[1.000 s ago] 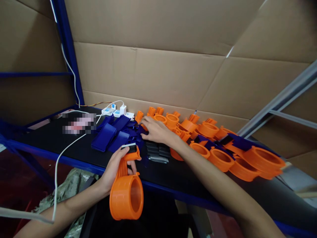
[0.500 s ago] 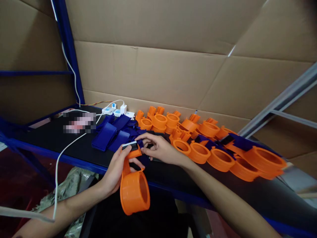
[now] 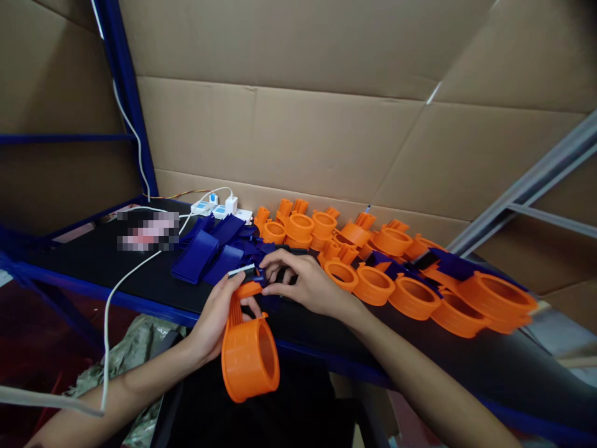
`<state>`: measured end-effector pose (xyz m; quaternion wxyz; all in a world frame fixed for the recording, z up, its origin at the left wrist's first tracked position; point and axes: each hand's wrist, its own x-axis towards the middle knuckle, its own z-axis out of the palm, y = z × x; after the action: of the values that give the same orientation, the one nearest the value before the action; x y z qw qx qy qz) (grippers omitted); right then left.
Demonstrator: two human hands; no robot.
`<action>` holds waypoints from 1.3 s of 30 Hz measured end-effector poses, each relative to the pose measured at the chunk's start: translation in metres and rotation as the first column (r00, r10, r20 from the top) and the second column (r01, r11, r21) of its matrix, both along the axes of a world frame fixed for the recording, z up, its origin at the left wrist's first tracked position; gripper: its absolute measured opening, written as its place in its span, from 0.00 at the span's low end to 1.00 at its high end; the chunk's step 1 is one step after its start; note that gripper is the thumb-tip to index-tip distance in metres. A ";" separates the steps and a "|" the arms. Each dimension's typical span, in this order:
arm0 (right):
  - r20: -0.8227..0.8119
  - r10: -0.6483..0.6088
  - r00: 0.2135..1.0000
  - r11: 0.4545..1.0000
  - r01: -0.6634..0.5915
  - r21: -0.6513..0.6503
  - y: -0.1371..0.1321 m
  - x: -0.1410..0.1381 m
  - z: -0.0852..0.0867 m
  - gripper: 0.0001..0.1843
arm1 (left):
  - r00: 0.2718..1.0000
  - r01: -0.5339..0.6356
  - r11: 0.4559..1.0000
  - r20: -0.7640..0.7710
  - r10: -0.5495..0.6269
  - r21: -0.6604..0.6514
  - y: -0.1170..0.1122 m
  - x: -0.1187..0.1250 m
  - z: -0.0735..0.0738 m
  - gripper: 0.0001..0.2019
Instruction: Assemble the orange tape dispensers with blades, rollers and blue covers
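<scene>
My left hand (image 3: pixel 217 317) is wrapped round the neck of an orange tape dispenser (image 3: pixel 249 361), its round ring hanging down in front of me. The thumb presses by a black part with a white toothed strip (image 3: pixel 242 270) at the head. My right hand (image 3: pixel 303 280) is closed at that head, thumb and index finger pinching a small dark blue piece (image 3: pixel 261 277) at its right end. Part of this piece is hidden by the fingers. Just behind the hands lies a pile of flat dark blue pieces (image 3: pixel 200 255).
Several orange tape dispensers (image 3: pixel 373 286) stand in rows along the right of the black table (image 3: pixel 116 274), some with blue flaps. A white power strip (image 3: pixel 242 215) with plugs sits at the back, a white cable (image 3: pixel 112 298) hanging over the front edge. Cardboard (image 3: pixel 280 124) walls the back.
The dispenser has shifted slightly left and its head has turned a little. My right-hand fingers have changed their hold, and the blue piece now shows at the head's end.
</scene>
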<state>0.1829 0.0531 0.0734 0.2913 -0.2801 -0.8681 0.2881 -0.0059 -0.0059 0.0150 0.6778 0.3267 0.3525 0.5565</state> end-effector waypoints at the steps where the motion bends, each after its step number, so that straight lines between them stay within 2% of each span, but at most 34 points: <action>1: 0.006 0.003 1.000 1.000 -0.003 0.026 0.000 0.000 -0.001 0.19 | 1.000 0.008 1.000 -0.007 -0.008 0.000 0.000 0.000 0.000 0.16; 10: 0.003 0.051 0.999 0.989 -0.051 0.139 -0.001 0.004 -0.010 0.16 | 0.994 0.089 0.993 -0.072 -0.083 0.076 -0.002 -0.004 0.002 0.15; 15: 0.030 0.058 0.998 0.991 -0.061 0.119 -0.001 0.004 -0.006 0.15 | 0.993 0.073 0.992 -0.104 -0.062 0.107 -0.002 -0.001 -0.007 0.15; 19: 0.026 0.079 0.997 0.991 -0.081 0.110 -0.003 0.005 -0.004 0.15 | 0.985 0.076 0.980 -0.166 -0.046 0.181 -0.003 0.000 -0.012 0.14; 23: 0.030 0.077 0.997 0.978 -0.081 0.190 -0.005 0.007 -0.005 0.13 | 0.974 0.084 0.967 -0.225 -0.029 0.239 -0.002 0.000 -0.015 0.12; 28: 0.045 0.078 0.996 0.957 -0.087 0.276 -0.007 0.008 -0.010 0.12 | 0.973 0.052 0.967 -0.229 0.007 0.249 -0.004 0.001 -0.014 0.12; 31: 0.013 0.051 0.999 0.948 -0.052 0.315 -0.006 0.008 -0.014 0.14 | 0.986 0.085 0.965 -0.162 -0.046 0.246 -0.006 -0.002 -0.010 0.13; 33: 0.012 0.017 1.000 0.937 -0.020 0.348 -0.004 0.010 -0.017 0.15 | 0.991 0.134 0.959 -0.030 -0.131 0.251 -0.006 -0.006 -0.007 0.16; 36: 0.000 -0.012 1.000 0.918 0.010 0.397 -0.001 0.015 -0.019 0.17 | 0.934 0.214 0.939 0.227 -0.277 0.269 -0.005 -0.010 -0.001 0.20; 39: -0.030 0.011 0.999 0.905 0.003 0.426 -0.002 0.019 -0.014 0.21 | 0.887 0.230 0.932 0.334 -0.320 0.281 -0.003 -0.011 0.001 0.21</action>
<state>0.2024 0.0506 0.0592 0.3585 -0.2036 -0.9059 0.0968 -0.0170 -0.0086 0.0162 0.7617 0.3388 0.0986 0.5435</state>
